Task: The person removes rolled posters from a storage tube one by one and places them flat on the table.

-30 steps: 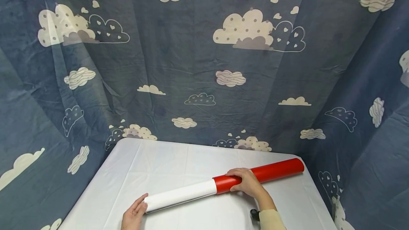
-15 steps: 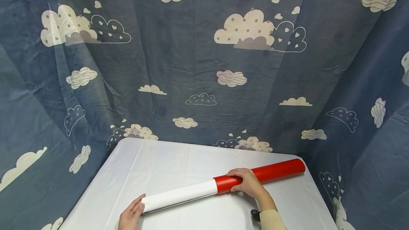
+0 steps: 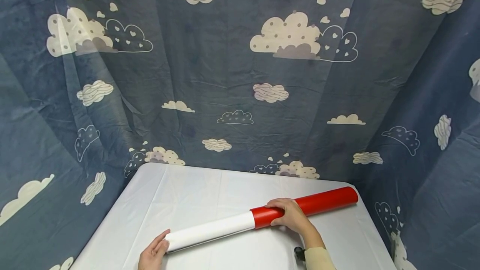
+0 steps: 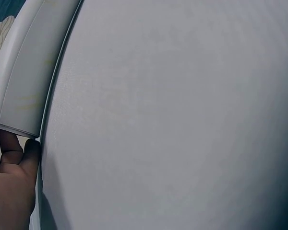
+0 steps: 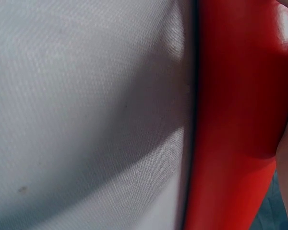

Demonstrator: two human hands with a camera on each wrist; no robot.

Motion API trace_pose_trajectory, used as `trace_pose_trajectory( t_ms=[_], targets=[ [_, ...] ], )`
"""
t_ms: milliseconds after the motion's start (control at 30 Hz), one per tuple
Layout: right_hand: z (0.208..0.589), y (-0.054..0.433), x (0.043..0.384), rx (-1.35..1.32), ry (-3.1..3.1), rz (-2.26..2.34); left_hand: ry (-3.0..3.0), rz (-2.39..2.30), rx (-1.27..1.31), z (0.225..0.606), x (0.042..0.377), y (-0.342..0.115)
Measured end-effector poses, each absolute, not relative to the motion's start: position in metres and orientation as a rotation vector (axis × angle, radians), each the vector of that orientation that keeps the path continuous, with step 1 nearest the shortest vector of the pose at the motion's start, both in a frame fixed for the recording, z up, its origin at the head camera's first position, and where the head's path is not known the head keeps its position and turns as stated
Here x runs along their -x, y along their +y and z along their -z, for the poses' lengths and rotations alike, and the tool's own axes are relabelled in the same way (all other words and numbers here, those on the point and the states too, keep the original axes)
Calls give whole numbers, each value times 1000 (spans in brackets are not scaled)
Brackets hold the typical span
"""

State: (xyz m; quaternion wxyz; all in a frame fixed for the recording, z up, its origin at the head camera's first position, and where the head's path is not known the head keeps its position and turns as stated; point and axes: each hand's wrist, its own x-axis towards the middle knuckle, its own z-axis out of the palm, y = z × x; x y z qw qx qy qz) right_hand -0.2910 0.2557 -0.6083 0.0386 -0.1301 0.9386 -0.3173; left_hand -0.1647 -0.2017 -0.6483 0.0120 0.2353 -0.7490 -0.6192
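Note:
A long white roll lies slantwise on the table, its right end inside a wider, glossy red roll. My left hand holds the white roll's near left end between thumb and fingers. In the left wrist view, fingers of the left hand reach into the open end of the white roll, whose edge shows layers. My right hand grips the red roll close to its left rim, thumb in front and fingers over the top. The right wrist view shows the red roll up close.
A white cloth covers the table. Dark blue curtains with cloud prints surround it at the back and sides. A small black object sits at the right wrist, beside a pale yellow sleeve.
My left hand has shifted slightly to the left, together with the white roll's end, so a little more white shows. My right hand and the red roll have stayed in place.

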Motion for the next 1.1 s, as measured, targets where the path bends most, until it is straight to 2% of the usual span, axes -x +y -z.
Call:
trace_pose_trajectory(
  t_ms=[1100],
  targets=[
    [605,254,289,384,2893,975,-2396,1782,-758,635,155,-248]
  ],
)
